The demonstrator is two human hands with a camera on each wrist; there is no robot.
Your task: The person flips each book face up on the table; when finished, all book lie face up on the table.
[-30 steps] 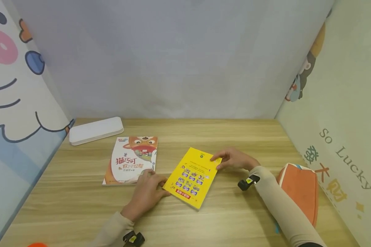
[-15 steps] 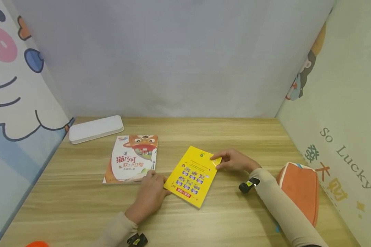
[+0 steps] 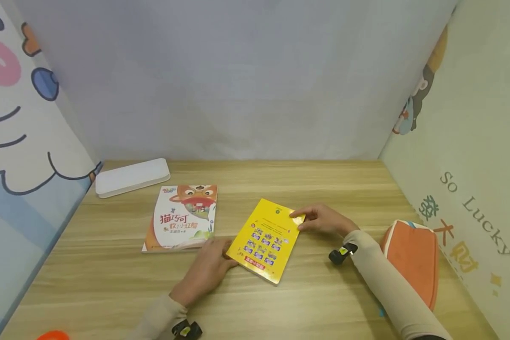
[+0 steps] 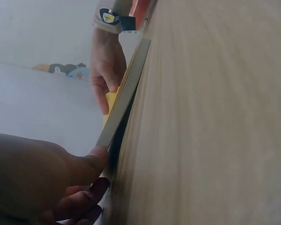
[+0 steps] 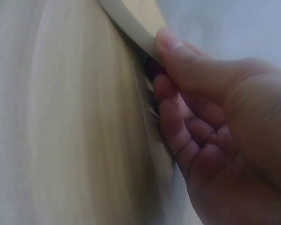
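A yellow book (image 3: 261,241), back cover up, lies between a person's two hands near the middle of the worktop (image 3: 323,302), turned askew to its back edge. Handling it well probably means equal, light pressure from both sides, kept level, since it bends near the right thumb. The left hand (image 3: 204,271) is nearly closed, pinching the book's near-left corner, thumb above and fingers beneath; a dark gap there suggests that this part is off the worktop. The right hand (image 3: 325,221) pinches the far-right corner, thumb on the cover, other fingers curled below. A white book (image 3: 180,222) lies just beside the left hand; whether they touch is unclear. An orange bag (image 3: 410,264) rests by the worktop's right edge.
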